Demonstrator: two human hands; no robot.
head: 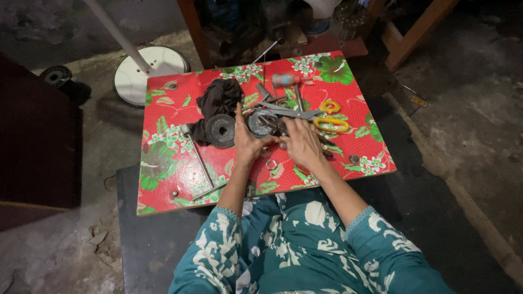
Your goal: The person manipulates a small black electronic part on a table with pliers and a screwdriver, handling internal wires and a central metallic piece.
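A low table [180, 174] with a red flowered cover stands before me. My left hand [247, 142] rests upright at its middle, fingers apart, thumb and fingers against a round dark metal part [261, 123]. My right hand [301, 142] lies next to it, fingertips touching the same cluster of metal parts near the scissors. A small metal ring [271, 164] lies between my wrists. Whether either hand grips anything is hidden.
A second round dark disc [220, 130] sits on a black cloth [218, 100]. Scissors with yellow handles [332, 124], a screwdriver [286, 80], a long metal rod [199, 158] and loose washers lie on the table. A white round fan base [150, 73] stands behind it.
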